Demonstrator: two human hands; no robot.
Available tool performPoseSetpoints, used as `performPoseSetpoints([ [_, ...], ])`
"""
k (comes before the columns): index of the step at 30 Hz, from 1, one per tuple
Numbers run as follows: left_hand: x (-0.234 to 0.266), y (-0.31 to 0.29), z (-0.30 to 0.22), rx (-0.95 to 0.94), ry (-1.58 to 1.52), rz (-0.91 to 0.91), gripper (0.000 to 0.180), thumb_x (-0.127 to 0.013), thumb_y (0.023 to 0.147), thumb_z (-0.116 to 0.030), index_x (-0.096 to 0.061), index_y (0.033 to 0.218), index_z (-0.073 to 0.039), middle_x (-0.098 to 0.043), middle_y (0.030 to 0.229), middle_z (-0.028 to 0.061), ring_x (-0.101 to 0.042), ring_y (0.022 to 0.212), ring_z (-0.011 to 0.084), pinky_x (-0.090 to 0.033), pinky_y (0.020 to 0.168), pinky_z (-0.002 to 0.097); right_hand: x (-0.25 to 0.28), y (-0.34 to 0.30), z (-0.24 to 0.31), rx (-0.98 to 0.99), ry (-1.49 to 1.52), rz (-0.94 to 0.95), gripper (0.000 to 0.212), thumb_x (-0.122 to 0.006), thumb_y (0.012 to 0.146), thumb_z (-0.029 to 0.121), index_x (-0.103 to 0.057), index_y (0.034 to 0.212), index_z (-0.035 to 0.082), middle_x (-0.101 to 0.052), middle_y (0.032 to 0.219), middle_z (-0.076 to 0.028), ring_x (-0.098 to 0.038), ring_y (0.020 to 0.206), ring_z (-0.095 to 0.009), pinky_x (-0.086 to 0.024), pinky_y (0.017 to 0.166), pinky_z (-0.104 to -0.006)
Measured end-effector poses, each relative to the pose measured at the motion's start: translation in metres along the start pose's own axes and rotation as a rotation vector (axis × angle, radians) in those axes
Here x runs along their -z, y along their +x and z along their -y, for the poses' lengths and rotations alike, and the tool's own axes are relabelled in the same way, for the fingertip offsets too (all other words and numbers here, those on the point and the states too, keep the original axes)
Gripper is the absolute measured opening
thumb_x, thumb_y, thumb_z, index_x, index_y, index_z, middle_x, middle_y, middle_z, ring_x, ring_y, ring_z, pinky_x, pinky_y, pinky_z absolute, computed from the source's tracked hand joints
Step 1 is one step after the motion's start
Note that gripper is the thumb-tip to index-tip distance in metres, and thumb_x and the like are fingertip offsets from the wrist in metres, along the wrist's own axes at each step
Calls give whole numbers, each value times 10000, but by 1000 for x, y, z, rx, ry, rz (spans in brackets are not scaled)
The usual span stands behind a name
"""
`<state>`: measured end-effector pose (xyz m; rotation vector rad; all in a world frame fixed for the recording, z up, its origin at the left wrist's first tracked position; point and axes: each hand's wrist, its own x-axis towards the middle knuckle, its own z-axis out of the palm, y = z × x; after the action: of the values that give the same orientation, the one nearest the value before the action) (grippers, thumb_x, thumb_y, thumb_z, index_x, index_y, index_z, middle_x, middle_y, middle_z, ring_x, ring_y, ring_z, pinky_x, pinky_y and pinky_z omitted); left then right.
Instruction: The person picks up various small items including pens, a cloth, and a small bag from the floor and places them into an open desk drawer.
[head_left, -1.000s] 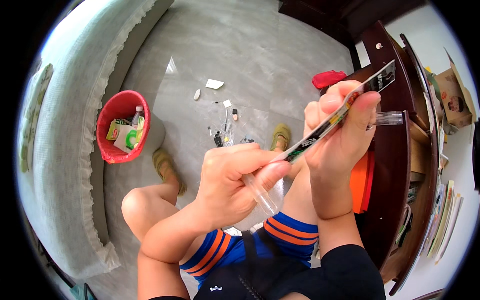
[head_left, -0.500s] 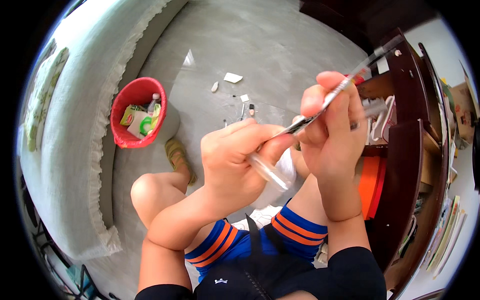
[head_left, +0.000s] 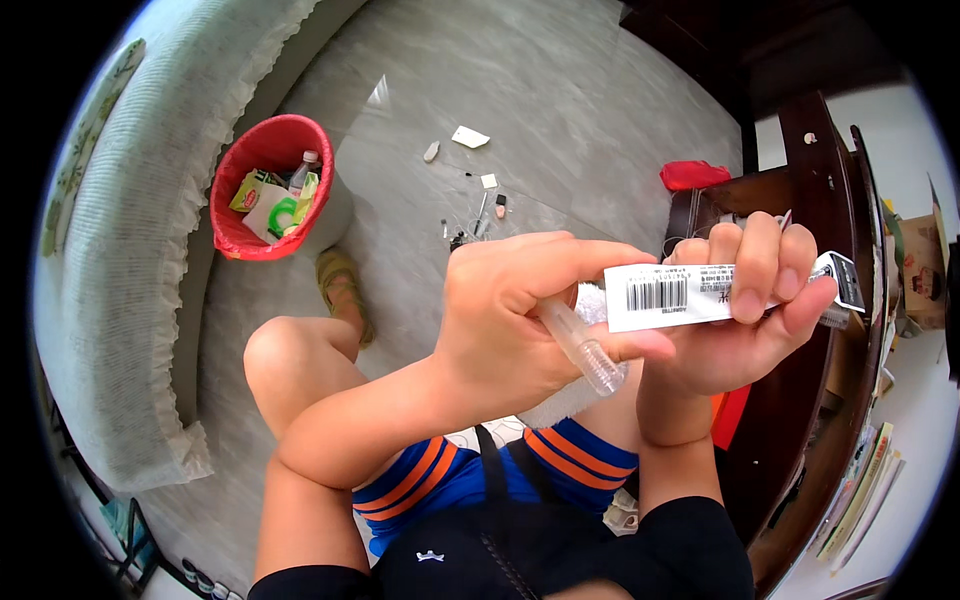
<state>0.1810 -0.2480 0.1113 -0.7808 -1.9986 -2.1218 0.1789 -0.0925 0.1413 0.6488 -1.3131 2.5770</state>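
My left hand [head_left: 500,315] is closed around a clear plastic tube [head_left: 583,348] with a ribbed end that sticks out below its fingers. Its forefinger and thumb are spread to either side of the left end of a narrow white packet [head_left: 640,315], whose barcoded face is turned up toward me. My right hand [head_left: 760,330] grips that packet from the right, fingers curled over it and thumb along its lower side. Beyond the right fingers pokes out a black-and-white end piece [head_left: 845,280], with something clear beside it; whether it belongs to the packet I cannot tell.
On the floor ahead lie a white scrap [head_left: 470,137], a grey oval piece [head_left: 431,152] and several small bits. A red-lined bin [head_left: 322,215] stands left beside a covered sofa [head_left: 170,290]. At right are dark wooden drawers [head_left: 815,350] and a red bag [head_left: 695,176].
The packet, seen edge-on and slanted before, has turned to show its flat barcoded face and now lies nearly level. My right hand has lowered and shifted right, its fingers now curled over the packet.
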Motion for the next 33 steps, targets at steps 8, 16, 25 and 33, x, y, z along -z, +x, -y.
performPoseSetpoints([
  [8,1,-1,-1,-57,75,-98,504,-851,580,-97,-641,1028,4,-525,629,-13,-405,514,16,-288,439,171,-2,-4,2,42,-74,-10,332,-398,926,492,-364,780,195,-423,641,43,-274,502,-68,-284,489,-216],
  [16,6,-7,-6,-134,322,-195,437,-815,593,-39,-655,998,-6,-381,554,-34,-339,479,36,-230,417,201,-10,-8,2,78,-216,-49,243,-630,865,241,-386,871,231,-414,732,44,-301,564,-69,-326,524,-208],
  [25,6,-1,1,-205,254,-188,399,-796,597,-21,-673,976,-9,-398,536,-19,-355,459,41,-236,403,199,-11,-9,-7,134,-460,20,462,-458,656,-143,-383,961,195,-362,874,3,-341,649,-94,-472,652,-226],
  [33,8,4,13,-409,418,-192,352,-774,621,-4,-676,959,0,-475,533,30,-417,428,82,-288,379,224,-10,-9,-7,154,-496,25,457,-478,683,-141,-384,1004,170,-387,895,-13,-382,648,-90,-462,509,-179],
])
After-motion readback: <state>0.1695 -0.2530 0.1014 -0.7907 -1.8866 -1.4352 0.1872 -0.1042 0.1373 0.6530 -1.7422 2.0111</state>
